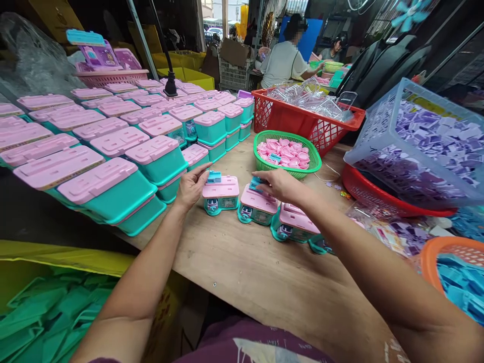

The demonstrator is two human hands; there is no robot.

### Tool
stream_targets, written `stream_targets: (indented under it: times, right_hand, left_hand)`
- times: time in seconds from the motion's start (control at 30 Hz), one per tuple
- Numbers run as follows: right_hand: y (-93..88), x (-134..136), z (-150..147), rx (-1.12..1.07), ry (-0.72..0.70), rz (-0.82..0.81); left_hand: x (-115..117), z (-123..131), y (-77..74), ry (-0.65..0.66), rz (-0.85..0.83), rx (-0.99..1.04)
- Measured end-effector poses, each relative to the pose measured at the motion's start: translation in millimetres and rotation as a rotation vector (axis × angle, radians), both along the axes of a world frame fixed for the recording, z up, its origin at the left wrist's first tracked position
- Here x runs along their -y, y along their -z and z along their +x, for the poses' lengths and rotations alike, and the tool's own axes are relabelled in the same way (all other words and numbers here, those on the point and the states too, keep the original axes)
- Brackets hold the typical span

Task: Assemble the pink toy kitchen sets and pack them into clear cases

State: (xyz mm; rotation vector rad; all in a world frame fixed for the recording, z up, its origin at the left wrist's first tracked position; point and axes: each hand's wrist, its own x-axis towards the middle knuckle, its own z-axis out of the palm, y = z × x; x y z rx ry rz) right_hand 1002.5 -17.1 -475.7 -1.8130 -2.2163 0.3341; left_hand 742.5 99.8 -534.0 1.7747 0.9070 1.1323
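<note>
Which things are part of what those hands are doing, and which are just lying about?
Part of it:
blue piece by the left hand
other blue piece at the right hand
pink-lidded boxes underneath

Probably just about:
pale blue fan
crumpled clear plastic

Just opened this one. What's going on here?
A person has both hands over a short row of pink-lidded boxes on a wooden table. The left hand is at a blue piece on the end box; the right hand touches another blue piece on the next box. Stacked boxes stand to the left, and a green basket holds pink pieces.
</note>
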Motion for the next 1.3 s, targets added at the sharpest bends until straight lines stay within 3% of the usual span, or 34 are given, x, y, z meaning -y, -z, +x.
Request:
stream_targets:
  times: [0.13, 0.23, 0.47, 0.57, 0.63, 0.7, 0.8, 0.9, 0.97, 1.03, 1.1, 1.17, 1.23, 1.3]
  right_hand:
    - [5.4, 4, -4, 0.167, -0.050, 0.056]
    - [6.4, 7, -7, 0.227, -0.033, 0.037]
    - [15.1, 15, -25, 0.249, 0.094, 0.042]
    - [8.5, 22, -31, 0.209, 0.118, 0.019]
    - [-6.9, 36, -19, 0.164, 0.115, 0.048]
    - [-30.5, 66, 13, 0.134, 0.132, 0.111]
    - [-64.9, 150, 92, 0.140, 0.232, 0.121]
    - [-70.2, 261, 172, 0.175, 0.472, -0.158]
    - [-52.3, 327, 203, 0.219, 0.636, -0.342]
    - [-24.5, 374, 215, 0.235, 0.679, -0.401]
    - [1.9, 399, 213, 0.252, 0.689, -0.350]
    - [18.4, 408, 209, 0.261, 0.720, -0.288]
    - [24.6, 412, 211, 0.230, 0.751, -0.263]
    - [25.3, 417, 218, 0.160, 0.775, -0.237]
  left_hand:
    - [0, 4, 4.8, 0.000, -0.228, 0.149]
    - [2, 5, 3.4, 0.008, -0.334, 0.137]
    - [4, 7, -1.7, -0.052, -0.299, -0.011]
    - [7, 2, -7.8, -0.095, -0.253, -0.110]
    - [10, -3, -14.0, -0.156, -0.201, -0.178]
    - [17, -4, -23.2, -0.230, -0.104, -0.278]
    - [48, 15, -42.8, -0.269, 0.377, -0.495]
    - [102, 78, -60.9, 0.018, 0.733, -0.400]
    - [148, 143, -68.3, 0.336, 0.800, -0.289]
    - [201, 217, -70.8, 0.662, 0.824, -0.260]
    - [255, 288, -67.7, 0.962, 0.854, -0.391]
    - [302, 346, -59.2, 1.142, 0.969, -0.629]
    - [336, 389, -47.9, 1.252, 1.027, -0.726]
    - [355, 417, -38.3, 1.305, 1.044, -0.770]
